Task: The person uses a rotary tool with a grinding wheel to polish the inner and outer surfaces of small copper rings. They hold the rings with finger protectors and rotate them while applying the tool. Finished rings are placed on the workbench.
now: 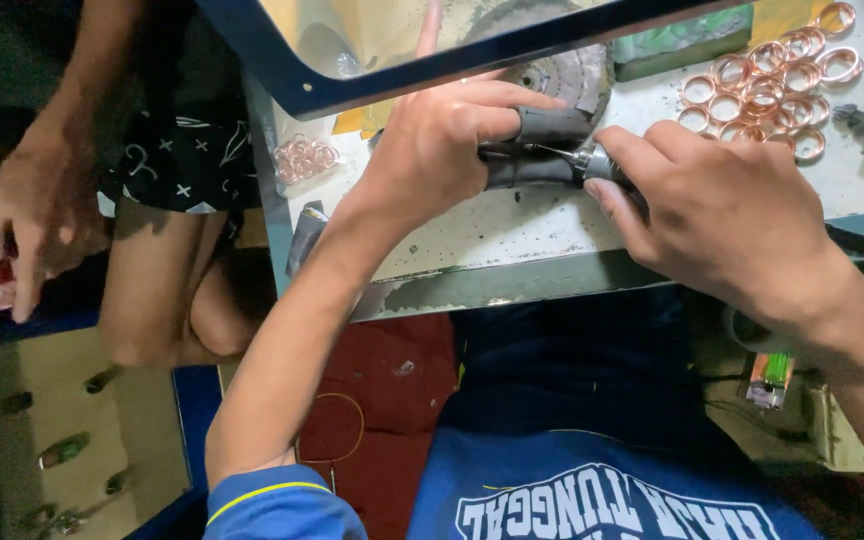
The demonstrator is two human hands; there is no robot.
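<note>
Both hands meet over the surface (512, 235): the left hand (432, 150) grips a dark handle (550, 125), the right hand (722, 215) pinches a metal tool (597, 165) beside copper rings (772, 85).

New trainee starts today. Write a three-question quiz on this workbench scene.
1. True or false: the left hand wraps a dark grey cylindrical handle.
2. Where do the loose copper-coloured metal rings lie? A) on the floor B) on the worn white bench top, beyond the right hand C) in a box
3. Fill in: the right hand pinches a small silver metal ____.

Key: 1 true; 2 B; 3 chuck.
</note>
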